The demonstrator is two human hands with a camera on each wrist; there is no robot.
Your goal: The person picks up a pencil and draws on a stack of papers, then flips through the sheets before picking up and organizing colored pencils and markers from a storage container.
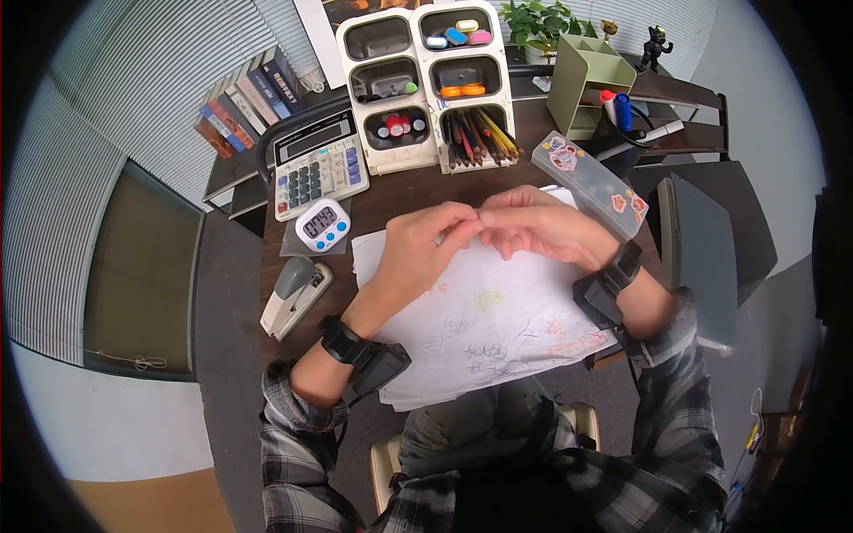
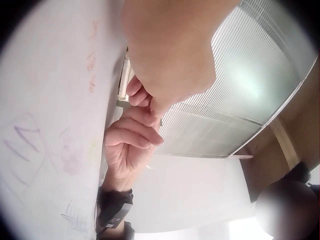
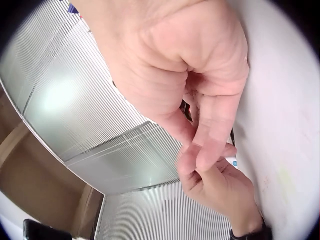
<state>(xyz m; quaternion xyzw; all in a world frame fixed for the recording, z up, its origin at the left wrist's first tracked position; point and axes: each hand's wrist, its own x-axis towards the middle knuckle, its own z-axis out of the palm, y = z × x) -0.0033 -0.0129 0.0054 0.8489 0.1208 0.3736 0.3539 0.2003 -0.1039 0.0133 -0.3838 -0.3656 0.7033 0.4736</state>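
Note:
Over the upper part of the white paper sheets [image 1: 426,346], my left hand [image 1: 413,249] and right hand [image 1: 555,226] meet at the fingertips. Bent fingers and thumb of the left hand touch the right hand's fingertips. In the right wrist view, the right hand [image 3: 185,60] has its fingers bent toward the thumb, right against the left fingertips [image 3: 189,161]. Fingers hide the spot where they meet, and I cannot tell whether something small is pinched there. Orange, yellow and dark scribbles mark the top sheet.
A white timer [image 1: 322,225], calculator [image 1: 320,169] and stapler [image 1: 298,298] stand at left. Behind the hands rises a white organizer [image 1: 431,107] with colored pencils [image 1: 480,138] and erasers. A sticker-covered translucent case [image 1: 591,182] lies at right, near a green holder [image 1: 582,84].

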